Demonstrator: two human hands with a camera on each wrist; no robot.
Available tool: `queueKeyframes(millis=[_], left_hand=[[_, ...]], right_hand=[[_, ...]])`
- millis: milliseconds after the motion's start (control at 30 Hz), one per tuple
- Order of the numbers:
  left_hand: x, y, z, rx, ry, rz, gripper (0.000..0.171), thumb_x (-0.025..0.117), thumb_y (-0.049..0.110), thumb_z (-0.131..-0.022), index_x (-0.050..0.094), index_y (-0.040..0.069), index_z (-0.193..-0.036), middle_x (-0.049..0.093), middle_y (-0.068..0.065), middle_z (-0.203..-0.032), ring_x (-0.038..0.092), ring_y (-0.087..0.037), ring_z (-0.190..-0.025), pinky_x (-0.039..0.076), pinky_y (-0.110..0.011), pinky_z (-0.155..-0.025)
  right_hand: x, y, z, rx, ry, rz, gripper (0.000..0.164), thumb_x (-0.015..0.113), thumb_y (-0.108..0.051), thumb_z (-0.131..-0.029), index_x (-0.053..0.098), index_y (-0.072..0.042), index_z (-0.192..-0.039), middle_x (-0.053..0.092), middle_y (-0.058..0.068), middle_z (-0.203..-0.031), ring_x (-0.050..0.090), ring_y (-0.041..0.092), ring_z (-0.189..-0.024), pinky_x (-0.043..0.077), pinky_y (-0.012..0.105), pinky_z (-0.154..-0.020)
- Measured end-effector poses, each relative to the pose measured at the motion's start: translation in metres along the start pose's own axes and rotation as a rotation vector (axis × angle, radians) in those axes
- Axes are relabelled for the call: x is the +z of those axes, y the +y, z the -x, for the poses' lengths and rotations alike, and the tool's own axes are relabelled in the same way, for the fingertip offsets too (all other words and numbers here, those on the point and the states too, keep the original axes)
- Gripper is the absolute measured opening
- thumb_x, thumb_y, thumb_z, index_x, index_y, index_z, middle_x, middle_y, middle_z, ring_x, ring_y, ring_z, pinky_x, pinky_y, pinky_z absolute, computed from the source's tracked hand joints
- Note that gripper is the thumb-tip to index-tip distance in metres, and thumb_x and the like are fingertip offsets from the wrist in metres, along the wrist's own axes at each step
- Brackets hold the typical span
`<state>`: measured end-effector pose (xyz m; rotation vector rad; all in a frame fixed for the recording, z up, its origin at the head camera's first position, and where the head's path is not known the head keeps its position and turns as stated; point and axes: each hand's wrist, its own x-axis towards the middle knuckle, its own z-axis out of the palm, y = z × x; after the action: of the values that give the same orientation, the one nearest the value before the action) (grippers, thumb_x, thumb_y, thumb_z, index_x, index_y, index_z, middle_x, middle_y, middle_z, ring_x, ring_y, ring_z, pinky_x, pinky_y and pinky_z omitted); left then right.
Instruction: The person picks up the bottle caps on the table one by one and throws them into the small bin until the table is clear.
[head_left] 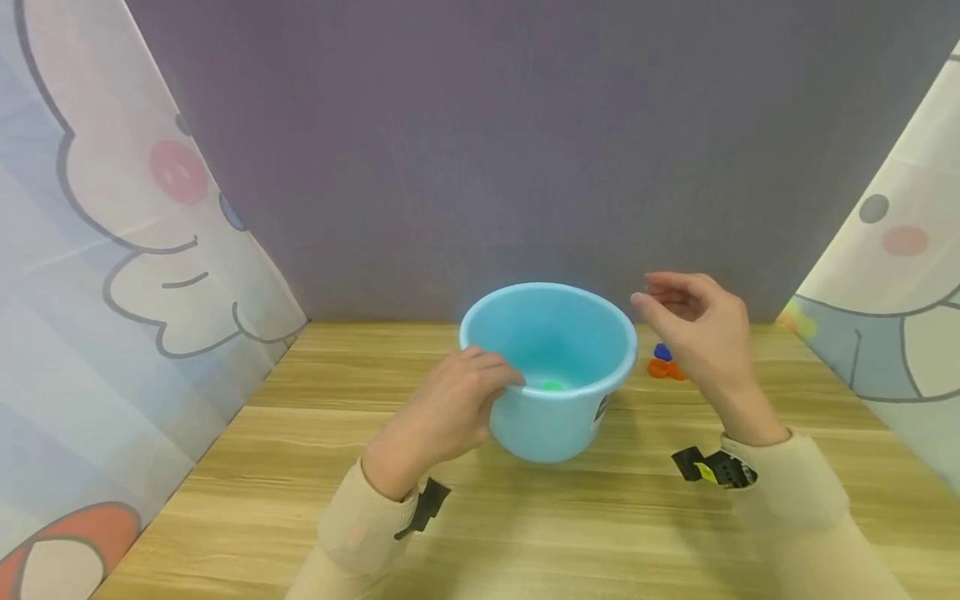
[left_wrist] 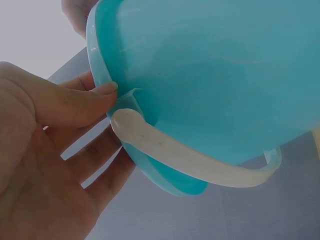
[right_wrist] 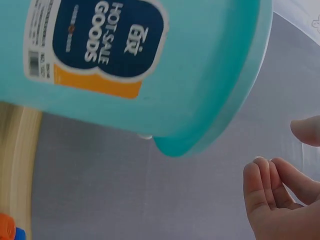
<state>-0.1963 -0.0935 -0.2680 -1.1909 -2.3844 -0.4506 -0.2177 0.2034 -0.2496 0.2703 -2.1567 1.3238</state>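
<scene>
A light blue plastic bucket (head_left: pixel 547 425) is at the middle of the table, its mouth facing up toward the head camera. My left hand (head_left: pixel 453 404) grips its near left rim, thumb on the outer side and fingers over the edge. Beside that thumb, the left wrist view shows the bucket's white handle (left_wrist: pixel 185 160) hanging along the wall. At the bottom of the bucket lies a small green thing (head_left: pixel 552 386), mostly hidden by the near rim. To the right of the rim, my right hand (head_left: pixel 705 342) hovers with fingers loosely bent, thumb apart from them and nothing held.
On the table (head_left: pixel 300 467), behind my right hand, lie small orange pieces (head_left: pixel 663 367) and a small blue piece (head_left: pixel 662 352). A grey panel (head_left: pixel 510 150) stands at the back. Cartoon-printed curtains (head_left: pixel 112 275) flank both sides. The bucket bears a dark printed label (right_wrist: pixel 107 37).
</scene>
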Motion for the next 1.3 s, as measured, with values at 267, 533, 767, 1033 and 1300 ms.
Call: queueKeyframes(millis=[267,533,767,1033,1300], left_hand=[[0.000,0.000,0.000,-0.009,-0.008,0.005,0.035,0.082,-0.008,-0.073,0.074,0.010,-0.103,0.072,0.001,-0.099,0.062,-0.021,-0.096,0.053,-0.035,-0.089],[0.001,0.000,0.000,-0.008,-0.003,0.003,0.035,0.082,-0.007,-0.073,0.074,0.010,-0.103,0.072,0.001,-0.099,0.062,-0.021,-0.095,0.053,-0.035,-0.088],[0.001,0.000,0.000,-0.014,-0.012,0.002,0.035,0.082,-0.007,-0.074,0.074,0.010,-0.103,0.072,0.001,-0.099,0.062,-0.021,-0.096,0.053,-0.036,-0.089],[0.001,0.000,-0.001,-0.011,-0.010,0.000,0.034,0.080,-0.008,-0.075,0.075,0.010,-0.103,0.072,0.000,-0.099,0.062,-0.021,-0.094,0.053,-0.035,-0.087],[0.001,0.001,-0.002,-0.012,-0.010,-0.002,0.033,0.076,-0.011,-0.078,0.075,0.010,-0.103,0.072,0.001,-0.099,0.062,-0.021,-0.095,0.053,-0.035,-0.088]], right_hand=[[-0.009,0.011,-0.012,0.047,0.010,0.074,0.043,0.073,-0.028,-0.094,0.067,-0.002,-0.127,0.062,-0.011,-0.104,0.060,0.002,-0.094,0.046,0.009,-0.082],[-0.016,0.021,-0.023,0.093,-0.011,0.170,0.051,0.068,-0.042,-0.096,0.065,-0.006,-0.131,0.063,0.002,-0.115,0.056,-0.001,-0.094,0.044,0.017,-0.081],[-0.017,0.032,-0.028,0.111,-0.014,0.215,0.056,0.064,-0.045,-0.096,0.063,-0.004,-0.134,0.062,0.009,-0.121,0.054,0.003,-0.096,0.043,0.020,-0.083],[-0.022,0.054,-0.037,0.155,-0.014,0.258,0.058,0.062,-0.046,-0.097,0.062,-0.001,-0.135,0.060,0.014,-0.125,0.056,0.014,-0.102,0.042,0.022,-0.082],[-0.024,0.080,-0.044,0.194,-0.127,0.328,0.062,0.056,-0.042,-0.102,0.054,0.008,-0.138,0.055,0.027,-0.130,0.054,0.043,-0.116,0.044,0.050,-0.092]])
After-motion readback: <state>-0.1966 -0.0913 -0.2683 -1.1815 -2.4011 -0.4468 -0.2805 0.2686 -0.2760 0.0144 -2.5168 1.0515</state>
